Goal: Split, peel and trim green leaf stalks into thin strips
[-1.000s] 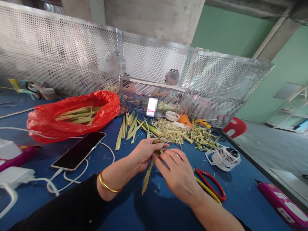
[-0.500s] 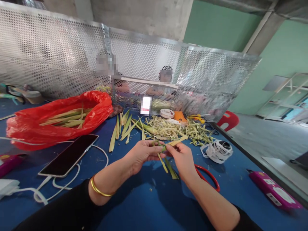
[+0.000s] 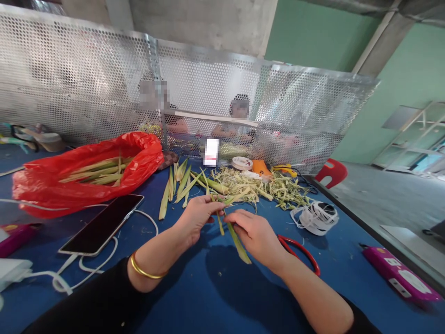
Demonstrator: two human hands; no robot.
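My left hand (image 3: 200,215) pinches a small bundle of crossed green-yellow leaf strips (image 3: 219,222) above the blue table. My right hand (image 3: 255,236) is closed, its fingertips on a wider green leaf strip (image 3: 239,243) that hangs down and forward. The exact grip of the right fingers is partly hidden by the hand. Beyond my hands lies a heap of shredded leaf strips (image 3: 243,183), with longer leaf pieces (image 3: 179,185) to its left. Behind my right wrist shows a red handle or loop (image 3: 302,253).
At left sit a red plastic bag (image 3: 41,185) holding leaves and a phone (image 3: 102,225) with white cables. Rolled white strapping (image 3: 314,218) and a purple pack (image 3: 399,273) lie at right. A perforated metal screen (image 3: 208,79) closes off the back; people sit behind it.
My right hand has drawn down and slightly apart from the left, shifting from the upper leaf ends to the hanging wider strip. My left hand has moved a little left.
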